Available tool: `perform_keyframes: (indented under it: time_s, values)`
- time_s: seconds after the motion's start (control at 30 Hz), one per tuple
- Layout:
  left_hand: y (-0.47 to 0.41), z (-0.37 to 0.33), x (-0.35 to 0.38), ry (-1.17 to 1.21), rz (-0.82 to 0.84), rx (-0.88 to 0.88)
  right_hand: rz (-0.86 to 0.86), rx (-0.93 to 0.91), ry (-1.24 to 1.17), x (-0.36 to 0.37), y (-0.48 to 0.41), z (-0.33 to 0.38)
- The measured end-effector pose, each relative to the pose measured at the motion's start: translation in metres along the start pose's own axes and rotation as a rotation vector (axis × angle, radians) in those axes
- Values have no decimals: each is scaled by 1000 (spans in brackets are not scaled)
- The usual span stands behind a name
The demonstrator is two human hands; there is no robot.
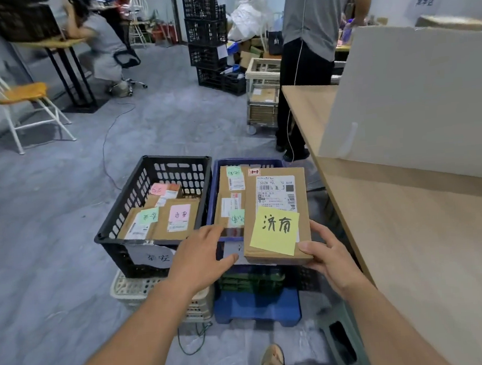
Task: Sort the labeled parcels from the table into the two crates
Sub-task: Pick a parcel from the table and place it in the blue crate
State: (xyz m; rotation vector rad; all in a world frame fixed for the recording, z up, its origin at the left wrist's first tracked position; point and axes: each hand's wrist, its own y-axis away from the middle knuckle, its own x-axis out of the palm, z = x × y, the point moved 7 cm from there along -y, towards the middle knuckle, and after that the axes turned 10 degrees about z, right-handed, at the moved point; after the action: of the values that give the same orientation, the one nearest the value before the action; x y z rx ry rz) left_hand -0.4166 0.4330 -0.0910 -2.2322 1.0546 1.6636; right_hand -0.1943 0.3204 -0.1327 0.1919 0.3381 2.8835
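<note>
My right grip pinches the near right corner of the parcel, thumb on the top face and a finger along the right edge. This hold keeps the printed label and the yellow note face up and readable. The parcel lies flat over the right half of the blue crate, its near edge overhanging the crate's front rim. I cannot tell whether it already rests on the parcels beneath. My left grip is spread and holds nothing. It hovers at the front left corner of the blue crate, placed, I judge, to steady the parcel during lowering. The black crate stands against the blue crate's left side and holds parcels with pink and green notes. The worktop lies right of the blue crate.
</note>
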Motion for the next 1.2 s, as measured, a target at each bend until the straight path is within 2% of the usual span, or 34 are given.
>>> perform_keyframes:
  time_s: [0.3,0.5,0.73,1.0,1.2]
  values:
    - [-160,-9,-2,-100,123,-13,-52,118,-54,-74,-121,-4]
    - [-216,5,20,-63,183,-27,-99,220,-55,-110,-171,-28]
    - [-270,19,55,-14,297,14,-120,315,-54,-120,-212,-63]
    - [-340,29,108,79,522,22,-150,464,-61,-120,-266,-112]
    - [-385,40,132,156,480,-30,-101,516,-29,-110,-314,-140]
